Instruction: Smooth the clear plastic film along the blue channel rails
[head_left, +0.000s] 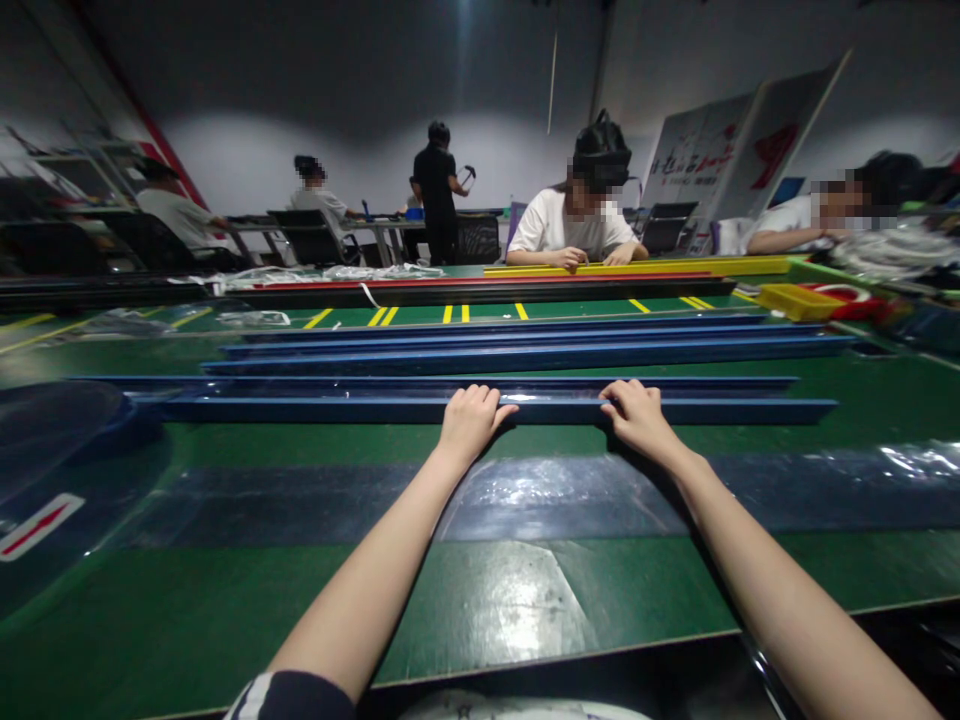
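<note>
A long blue plastic channel lies crosswise on the table in front of me, with shiny clear film between its front and back edges. The fingers of my left hand curl over its front edge near the middle. My right hand pinches the same edge farther right, thumb in front. A short stretch of the edge lies between my hands. Nearer to me, a wide clear plastic strip lies flat beneath my forearms.
More blue channels lie just beyond. At left sits a big clear plastic coil bearing a red arrow label. Red strips, yellow strips and a yellow tray are farther back. A co-worker sits opposite.
</note>
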